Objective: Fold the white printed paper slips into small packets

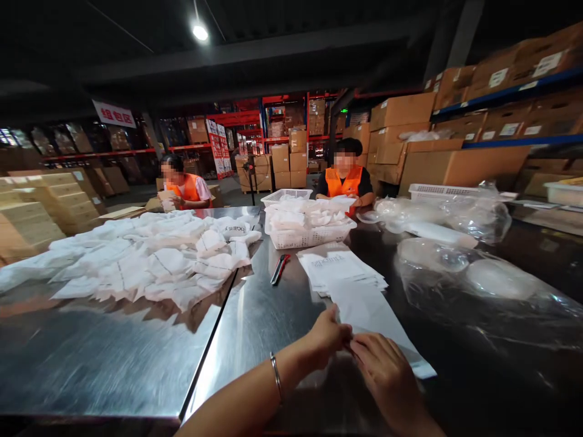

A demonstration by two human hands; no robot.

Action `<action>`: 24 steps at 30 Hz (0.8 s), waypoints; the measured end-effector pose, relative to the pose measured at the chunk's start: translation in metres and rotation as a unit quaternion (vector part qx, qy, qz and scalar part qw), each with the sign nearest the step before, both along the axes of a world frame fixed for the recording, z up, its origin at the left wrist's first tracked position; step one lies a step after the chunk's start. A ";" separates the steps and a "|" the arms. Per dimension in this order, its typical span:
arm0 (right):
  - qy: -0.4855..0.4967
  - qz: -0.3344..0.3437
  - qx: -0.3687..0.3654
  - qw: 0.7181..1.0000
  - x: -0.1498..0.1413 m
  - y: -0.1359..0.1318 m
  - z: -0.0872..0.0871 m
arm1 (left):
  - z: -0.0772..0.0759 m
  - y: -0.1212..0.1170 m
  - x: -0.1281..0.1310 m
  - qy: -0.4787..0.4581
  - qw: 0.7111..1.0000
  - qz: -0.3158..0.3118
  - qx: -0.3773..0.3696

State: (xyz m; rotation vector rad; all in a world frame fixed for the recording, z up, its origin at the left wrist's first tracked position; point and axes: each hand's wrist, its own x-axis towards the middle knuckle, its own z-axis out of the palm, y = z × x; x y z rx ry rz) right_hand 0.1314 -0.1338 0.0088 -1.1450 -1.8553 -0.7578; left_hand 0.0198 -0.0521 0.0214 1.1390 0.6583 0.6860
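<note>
Though near flat bags [359,297], knife [279,269] apart.

Bright lamp [200,32] under dark ceiling [282,24], red racks [237,119], steel table [136,358]

“组包区” sign [113,113], “beauty” pouch [235,235]

Lamp [200,33] overhead; red-lettered sign [113,113] left; cartons [403,111] stacked right.
</note>
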 end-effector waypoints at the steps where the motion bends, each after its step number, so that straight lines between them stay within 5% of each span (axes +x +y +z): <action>1: -0.001 0.002 -0.001 1.000 0.000 0.001 -0.001 | 0.000 0.000 0.000 0.003 1.000 0.000 0.006; 19: -0.029 -0.029 0.040 0.998 -0.002 0.001 -0.020 | -0.015 0.004 0.007 -0.003 0.998 0.039 0.045; 24: 0.103 -0.012 0.006 0.995 0.061 -0.038 -0.032 | -0.015 0.010 0.000 0.129 0.977 0.082 0.150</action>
